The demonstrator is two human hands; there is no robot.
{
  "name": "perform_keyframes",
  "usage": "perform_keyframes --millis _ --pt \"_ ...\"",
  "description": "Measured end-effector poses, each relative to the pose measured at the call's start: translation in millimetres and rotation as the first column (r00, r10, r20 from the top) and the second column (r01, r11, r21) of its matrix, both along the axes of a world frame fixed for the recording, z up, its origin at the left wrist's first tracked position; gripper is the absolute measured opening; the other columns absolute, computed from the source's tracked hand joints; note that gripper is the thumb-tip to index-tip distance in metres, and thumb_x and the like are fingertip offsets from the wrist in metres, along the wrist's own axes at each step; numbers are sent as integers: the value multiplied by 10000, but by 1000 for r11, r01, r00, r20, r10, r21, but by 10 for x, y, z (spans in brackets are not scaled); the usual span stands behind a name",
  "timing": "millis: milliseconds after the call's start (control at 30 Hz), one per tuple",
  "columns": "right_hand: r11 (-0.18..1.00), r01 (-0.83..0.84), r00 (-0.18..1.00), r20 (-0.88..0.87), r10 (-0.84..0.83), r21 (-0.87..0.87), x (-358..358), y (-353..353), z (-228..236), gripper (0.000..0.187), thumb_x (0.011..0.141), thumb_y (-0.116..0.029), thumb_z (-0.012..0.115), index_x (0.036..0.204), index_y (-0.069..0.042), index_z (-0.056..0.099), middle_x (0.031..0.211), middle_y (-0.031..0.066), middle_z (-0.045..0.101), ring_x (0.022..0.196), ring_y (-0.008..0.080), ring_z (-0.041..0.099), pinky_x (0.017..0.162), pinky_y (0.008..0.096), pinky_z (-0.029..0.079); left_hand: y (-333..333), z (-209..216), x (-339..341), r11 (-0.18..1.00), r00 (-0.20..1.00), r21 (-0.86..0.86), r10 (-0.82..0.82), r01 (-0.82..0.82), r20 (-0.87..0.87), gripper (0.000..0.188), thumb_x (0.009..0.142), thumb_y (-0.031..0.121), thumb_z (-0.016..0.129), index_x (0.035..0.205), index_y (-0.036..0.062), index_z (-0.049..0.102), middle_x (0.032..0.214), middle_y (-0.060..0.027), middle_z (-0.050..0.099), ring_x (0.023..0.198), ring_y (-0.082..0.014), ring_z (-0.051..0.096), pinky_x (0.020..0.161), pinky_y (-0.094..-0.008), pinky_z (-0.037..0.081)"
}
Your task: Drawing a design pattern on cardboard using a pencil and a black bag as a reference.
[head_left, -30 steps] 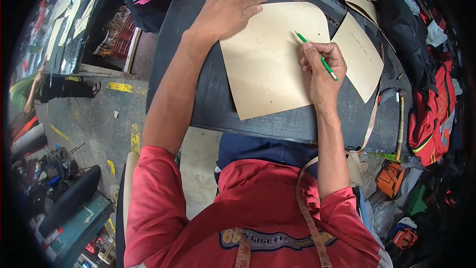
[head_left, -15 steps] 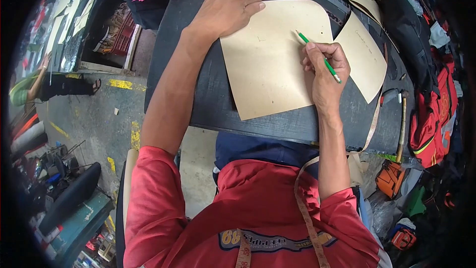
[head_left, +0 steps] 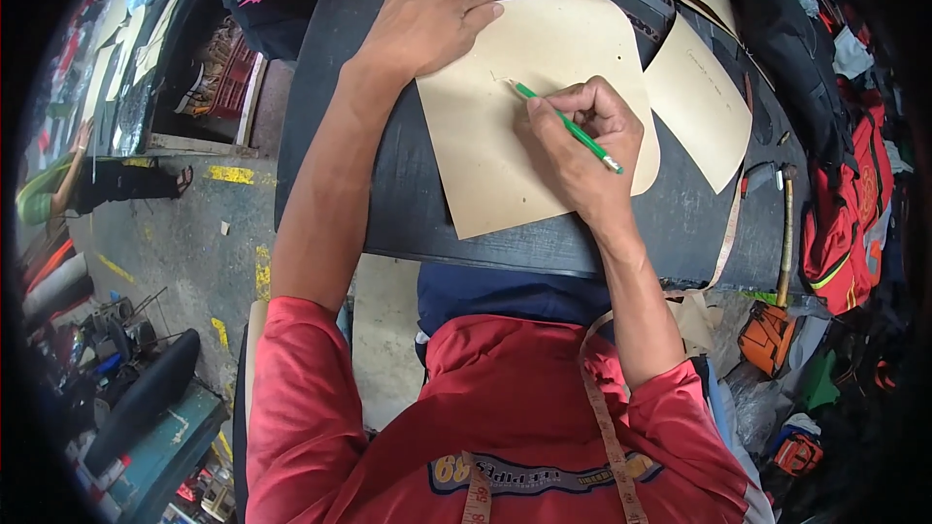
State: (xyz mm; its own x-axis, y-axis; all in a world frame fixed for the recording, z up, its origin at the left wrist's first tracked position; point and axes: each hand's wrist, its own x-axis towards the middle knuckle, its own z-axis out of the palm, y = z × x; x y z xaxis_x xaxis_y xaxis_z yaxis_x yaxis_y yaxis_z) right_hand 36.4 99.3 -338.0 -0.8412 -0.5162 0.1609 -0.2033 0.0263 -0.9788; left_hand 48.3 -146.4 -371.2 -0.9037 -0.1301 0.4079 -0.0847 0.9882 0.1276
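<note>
Green pencil (head_left: 582, 140): gripped by right hand (head_left: 585, 170)
Left hand (head_left: 425, 24): spread wide, touching tan sheet (head_left: 485, 155) at ten o'clock

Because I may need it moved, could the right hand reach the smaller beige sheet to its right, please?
Probably yes: nothing seems to block the right hand from the smaller beige sheet, though the hand holds a green pencil.

A workshop: a scuffed black worktable (head_left: 400, 204) bears cream card sheets (head_left: 485, 160) and a wooden-handled hammer (head_left: 785, 243), beside a red fabric bag (head_left: 847, 209); yellow stripes (head_left: 231, 175) mark the grey floor (head_left: 180, 252)
</note>
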Motion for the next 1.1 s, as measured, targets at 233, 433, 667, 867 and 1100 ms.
perform_keyframes --millis 233,433,667,867,1100 --pt "1000 7 998 -66 -5 29 19 -11 -48 224 910 -50 796 767 -34 624 642 -60 575 580 -17 442 508 201 325 13 13 -15 1000 1000 -7 0 0 -9 463 1116 476 440 1456 269 677 1603 -71 511 1534 -271 408 1282 -570 219" --pt "1000 26 996 -84 -25 9 -12 -40 -59 228 914 -49 793 766 -36 621 636 -62 564 578 -14 432 509 202 321 -9 -15 0 1000 1000 -17 7 -7 -14 458 1120 472 433 1439 266 690 1592 -60 526 1531 -268 412 1280 -568 225" --pt "998 14 993 -115 -7 58 -73 -69 -26 211 931 -49 784 788 -38 629 654 -68 553 588 -15 432 519 199 328 7 -3 -5 1000 999 -6 -18 18 -44 434 1117 449 458 1412 253 710 1572 -69 543 1518 -275 426 1269 -570 242" --pt "998 56 997 -44 -56 -13 -176 -19 -77 201 946 -54 787 814 -41 636 659 -75 548 588 -15 428 521 198 330 -13 8 -2 999 994 -2 -52 52 -91 407 1106 416 496 1379 228 731 1525 -78 576 1467 -289 474 1245 -574 274" --pt "998 64 997 -43 -65 -16 -152 -17 -46 190 943 -36 792 831 -36 638 669 -70 566 593 -19 440 526 194 337 1 81 30 996 992 41 -73 77 -101 394 1093 399 521 1351 204 746 1476 -115 603 1425 -300 509 1218 -587 302"
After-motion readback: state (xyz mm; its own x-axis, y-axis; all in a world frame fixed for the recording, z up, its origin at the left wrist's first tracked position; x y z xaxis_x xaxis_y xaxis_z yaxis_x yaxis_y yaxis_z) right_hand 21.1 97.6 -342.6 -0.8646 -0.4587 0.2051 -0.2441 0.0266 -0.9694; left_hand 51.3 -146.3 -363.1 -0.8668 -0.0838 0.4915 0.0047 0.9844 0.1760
